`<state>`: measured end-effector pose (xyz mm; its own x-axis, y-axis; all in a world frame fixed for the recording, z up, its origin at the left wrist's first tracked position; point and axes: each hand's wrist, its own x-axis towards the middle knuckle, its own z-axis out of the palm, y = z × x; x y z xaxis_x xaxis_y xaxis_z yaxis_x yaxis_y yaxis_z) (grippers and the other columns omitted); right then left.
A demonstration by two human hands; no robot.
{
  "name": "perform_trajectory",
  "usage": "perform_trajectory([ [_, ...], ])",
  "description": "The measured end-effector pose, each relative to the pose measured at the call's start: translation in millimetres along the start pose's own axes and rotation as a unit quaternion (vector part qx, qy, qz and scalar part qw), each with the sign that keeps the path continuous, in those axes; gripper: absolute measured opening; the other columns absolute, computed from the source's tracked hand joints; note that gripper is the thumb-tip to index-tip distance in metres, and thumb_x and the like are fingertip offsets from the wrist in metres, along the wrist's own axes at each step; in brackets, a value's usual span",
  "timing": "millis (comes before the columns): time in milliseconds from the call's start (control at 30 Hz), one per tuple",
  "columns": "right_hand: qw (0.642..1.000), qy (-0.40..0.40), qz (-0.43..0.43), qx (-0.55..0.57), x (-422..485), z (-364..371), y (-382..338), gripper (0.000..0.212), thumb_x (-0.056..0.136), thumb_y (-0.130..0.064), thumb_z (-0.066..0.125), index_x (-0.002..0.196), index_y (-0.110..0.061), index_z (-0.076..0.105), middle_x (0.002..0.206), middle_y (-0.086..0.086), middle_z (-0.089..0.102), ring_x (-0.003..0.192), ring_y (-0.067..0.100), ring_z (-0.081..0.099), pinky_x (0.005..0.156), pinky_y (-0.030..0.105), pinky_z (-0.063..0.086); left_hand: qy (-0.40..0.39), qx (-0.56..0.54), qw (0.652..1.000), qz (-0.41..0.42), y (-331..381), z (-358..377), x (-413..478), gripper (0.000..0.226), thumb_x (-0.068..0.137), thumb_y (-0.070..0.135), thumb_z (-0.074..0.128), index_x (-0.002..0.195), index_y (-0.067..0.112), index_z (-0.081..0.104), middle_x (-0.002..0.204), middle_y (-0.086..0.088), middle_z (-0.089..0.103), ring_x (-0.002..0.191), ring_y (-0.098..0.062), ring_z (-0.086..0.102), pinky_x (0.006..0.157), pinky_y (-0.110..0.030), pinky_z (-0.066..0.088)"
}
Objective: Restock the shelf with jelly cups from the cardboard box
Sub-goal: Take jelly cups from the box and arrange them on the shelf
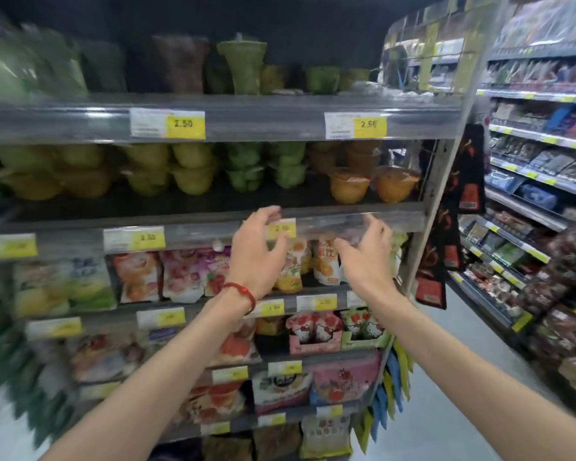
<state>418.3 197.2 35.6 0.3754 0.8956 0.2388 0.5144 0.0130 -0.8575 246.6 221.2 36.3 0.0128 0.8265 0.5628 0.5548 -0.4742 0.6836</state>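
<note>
Head view, blurry w/ motion: jelly cups (193, 171) sit stacked along the middle shelf (213, 201), yellow ones at left, green in the centre, orange cups (350, 189) at the right end, w/ two orange ones out front near the shelf's edge. Just below that row both hands are raised in front of the shelf's clear front rail (330, 224). The left hand (256, 257) is relaxed, fingers loosely curved, nothing in it; its fingertips overlap a yellow price tag (281, 227) on the rail. The right hand (366, 257) is likewise slack & empty, thumb up by the rail, fingers reaching fwd. The two hands are near each other but apart. A red bracelet (243, 292) circles the left wrist. Behind the hands, the next shelf down holds fruit-print pouches (180, 274); lower shelves carry more packets, incl. pink boxes (315, 331). Above the jelly cups, the top shelf has darker green & brown cups (241, 66), w/ 2.50 tags (184, 124) on its rail. Off the unit's right end hang dark packets (468, 171) w/ red print; an aisle shelf (529, 184) of packets runs along the far right.
</note>
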Motion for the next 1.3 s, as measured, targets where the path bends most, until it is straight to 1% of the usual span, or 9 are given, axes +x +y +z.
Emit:
perform_trajectory([
  [167,0.996,-0.083,-0.011,-0.016,-66,74,-23,0.04,0.104,-0.016,0.052,0.143,-0.025,0.046,0.152,-0.002,0.04,0.137,0.017,0.043,0.103,0.033,0.04,-0.039,0.055,0.997,-0.036,-64,-77,-56,0.033,0.091,0.014,0.06,0.124,0.016,0.062,0.121,0.002,0.065,0.113,-0.012,0.059,0.1,-0.034,0.048],
  [300,0.984,-0.176,0.004,-0.018,-120,142,-37,0.032,0.105,-0.016,0.052,0.134,-0.027,0.057,0.141,-0.005,0.052,0.086,0.01,0.061,0.073,0.033,0.052,-0.091,0.075,0.984,-0.136,-115,-140,-110,0.032,0.094,0.017,0.058,0.126,0.02,0.059,0.124,0.003,0.063,0.111,-0.014,0.061,0.094,-0.027,0.049],
  [367,0.975,-0.223,-0.004,-0.014,-145,177,-39,0.027,0.104,-0.017,0.054,0.128,-0.027,0.061,0.131,-0.006,0.061,0.074,0.011,0.064,0.065,0.032,0.053,-0.105,0.087,0.977,-0.164,-139,-166,-136,0.031,0.094,0.016,0.058,0.124,0.022,0.06,0.119,0.006,0.065,0.11,-0.01,0.06,0.094,-0.025,0.049],
  [500,0.951,-0.308,-0.019,-0.033,-187,242,-40,0.019,0.103,-0.019,0.057,0.114,-0.029,0.067,0.119,-0.008,0.065,0.094,0.009,0.063,0.072,0.027,0.048,-0.1,0.082,0.959,-0.253,-182,-208,-186,0.026,0.093,0.015,0.057,0.118,0.02,0.062,0.108,0.008,0.066,0.1,-0.008,0.063,0.089,-0.025,0.052],
  [633,0.91,-0.41,-0.008,-0.06,-219,300,-32,0.017,0.103,-0.021,0.056,0.108,-0.028,0.071,0.11,-0.009,0.068,0.083,0.007,0.063,0.071,0.029,0.05,-0.089,0.072,0.934,-0.338,-220,-235,-230,0.029,0.092,0.011,0.053,0.118,0.021,0.062,0.104,0.01,0.066,0.094,-0.006,0.062,0.075,-0.008,0.045],
  [800,0.847,-0.521,-0.012,-0.103,-248,376,-2,0.016,0.1,-0.021,0.06,0.095,-0.03,0.072,0.101,-0.013,0.065,0.085,0.006,0.062,0.07,0.028,0.049,-0.068,0.077,0.885,-0.454,-279,-245,-283,0.026,0.095,0.019,0.055,0.119,0.021,0.063,0.105,0.008,0.065,0.091,-0.01,0.059,0.08,-0.02,0.045],
  [1033,0.744,-0.65,0.013,-0.154,-273,470,55,0.019,0.095,-0.018,0.063,0.086,-0.033,0.071,0.093,-0.005,0.072,0.099,0.022,0.068,0.093,0.04,0.055,-0.012,0.055,0.79,-0.61,-352,-233,-356,0.021,0.095,0.026,0.057,0.113,0.019,0.067,0.11,0.001,0.07,0.099,-0.017,0.065,0.087,-0.026,0.048],
  [1167,0.708,-0.681,0.054,-0.182,-295,506,95,0.022,0.092,-0.013,0.065,0.081,-0.031,0.072,0.095,0.0,0.073,0.102,0.025,0.069,0.094,0.04,0.054,0.012,0.03,0.736,-0.676,-388,-213,-395,0.018,0.094,0.016,0.056,0.106,0.021,0.068,0.107,0.0,0.07,0.1,-0.017,0.064,0.08,-0.021,0.043],
  [1300,0.682,-0.693,0.113,-0.204,-321,535,160,0.015,0.093,-0.014,0.063,0.087,-0.021,0.075,0.104,-0.002,0.074,0.104,0.021,0.067,0.09,0.034,0.053,0.009,-0.014,0.69,-0.724,-428,-181,-444,0.016,0.093,0.018,0.058,0.106,0.021,0.066,0.115,-0.001,0.067,0.109,-0.021,0.062,0.095,-0.03,0.047],
])
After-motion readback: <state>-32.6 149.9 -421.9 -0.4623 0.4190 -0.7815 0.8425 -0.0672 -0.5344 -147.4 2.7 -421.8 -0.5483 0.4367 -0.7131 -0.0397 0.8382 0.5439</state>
